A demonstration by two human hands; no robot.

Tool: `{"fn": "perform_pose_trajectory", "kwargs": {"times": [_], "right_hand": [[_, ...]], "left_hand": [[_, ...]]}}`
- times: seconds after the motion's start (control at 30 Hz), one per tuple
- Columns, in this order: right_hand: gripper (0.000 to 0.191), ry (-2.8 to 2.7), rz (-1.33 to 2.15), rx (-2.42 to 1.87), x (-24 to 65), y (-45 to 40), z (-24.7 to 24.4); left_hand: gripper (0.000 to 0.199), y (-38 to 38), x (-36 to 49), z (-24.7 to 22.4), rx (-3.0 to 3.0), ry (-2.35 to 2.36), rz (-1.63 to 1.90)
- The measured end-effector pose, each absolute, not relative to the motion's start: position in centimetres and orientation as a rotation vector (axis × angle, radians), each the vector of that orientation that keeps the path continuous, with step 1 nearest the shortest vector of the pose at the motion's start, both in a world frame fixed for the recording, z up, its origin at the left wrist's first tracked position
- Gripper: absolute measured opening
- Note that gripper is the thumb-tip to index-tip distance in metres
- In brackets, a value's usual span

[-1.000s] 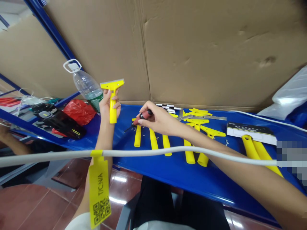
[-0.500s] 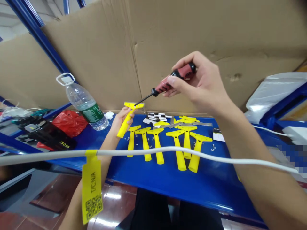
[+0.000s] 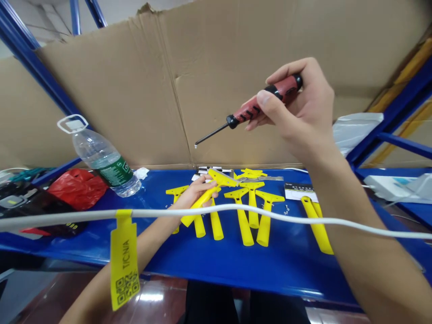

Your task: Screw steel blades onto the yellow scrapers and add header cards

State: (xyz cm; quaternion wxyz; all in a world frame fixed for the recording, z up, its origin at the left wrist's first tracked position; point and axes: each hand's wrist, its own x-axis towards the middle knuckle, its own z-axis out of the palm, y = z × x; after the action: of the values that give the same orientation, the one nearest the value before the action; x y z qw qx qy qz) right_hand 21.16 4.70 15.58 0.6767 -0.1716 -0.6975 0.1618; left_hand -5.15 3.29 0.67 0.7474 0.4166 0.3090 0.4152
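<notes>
My right hand [image 3: 297, 103] is wrapped round the red and black handle of a screwdriver [image 3: 251, 109], held up before the cardboard. A tiny shiny piece, perhaps a screw, clings to its tip. Lower down, my left hand [image 3: 192, 193] grips a yellow scraper [image 3: 202, 200] by its handle, the wide head tilted up to the right. The screwdriver tip is apart from it. Several more yellow scraper handles [image 3: 243, 220] lie on the blue table [image 3: 236, 265] beneath and to the right. Small screws [image 3: 286, 210] are scattered among them.
Behind the table stands a cardboard wall [image 3: 219, 90]. A large water bottle [image 3: 108, 159] and a red plastic bag [image 3: 77, 186] are at the left. A white cable [image 3: 270, 213] with a yellow tag [image 3: 124, 261] crosses in front. A black and white packet [image 3: 299, 191] lies at the right.
The screwdriver has come away from the scraper head, with a tiny shiny piece now at its tip. My left hand has moved right and lower with the scraper, and the view has shifted.
</notes>
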Motion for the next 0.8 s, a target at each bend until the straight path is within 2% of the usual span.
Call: {"fn": "perform_pose_trajectory", "kwargs": {"times": [0.3,0.57,0.8], "right_hand": [[0.037,-1.440,0.321,-0.519,23.5,4.6,8.1],[0.025,-1.219,0.403,-0.647,25.3,4.9,0.7],[0.028,-1.190,0.461,-0.669,25.7,5.6,-2.3]], "left_hand": [[0.037,2.5,-3.3,-1.6,0.827,0.750,0.870],[0.031,0.9,-4.4,-0.5,0.872,0.740,0.835],[0.025,1.8,-4.7,-1.0,0.801,0.691,0.792]]}}
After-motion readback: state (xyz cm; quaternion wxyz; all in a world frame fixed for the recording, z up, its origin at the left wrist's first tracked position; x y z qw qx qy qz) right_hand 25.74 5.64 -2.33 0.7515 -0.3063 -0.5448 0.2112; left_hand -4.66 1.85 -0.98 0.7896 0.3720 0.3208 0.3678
